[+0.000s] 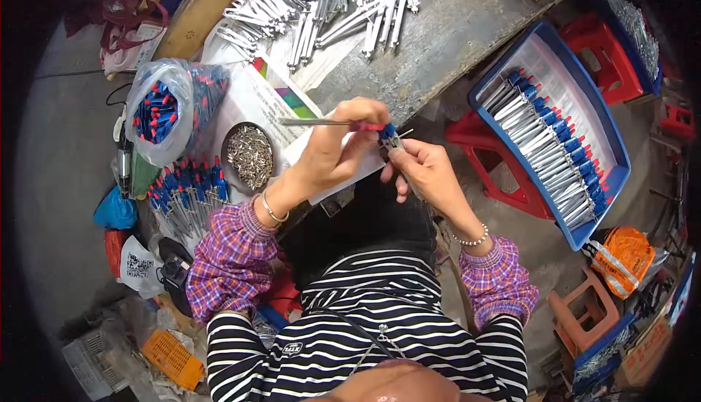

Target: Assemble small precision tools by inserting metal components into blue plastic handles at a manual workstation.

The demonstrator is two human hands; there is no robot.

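Note:
Both my hands meet over my lap at the table's near edge. My left hand is closed around a thin grey metal rod, which sticks out to the left; red shows between its fingers. Just right of those fingers is a small blue-and-metal piece. My right hand pinches this piece between thumb and forefinger. Fingers hide how the rod, the red part and the blue piece join. Left of my left hand stands a round dark bowl of small metal pins.
Silver metal strips are heaped on the grey table. A clear bag of blue-and-red parts and a bundle of blue-ended pieces lie left. At right, a blue tray with rows of similar pieces rests on red stools.

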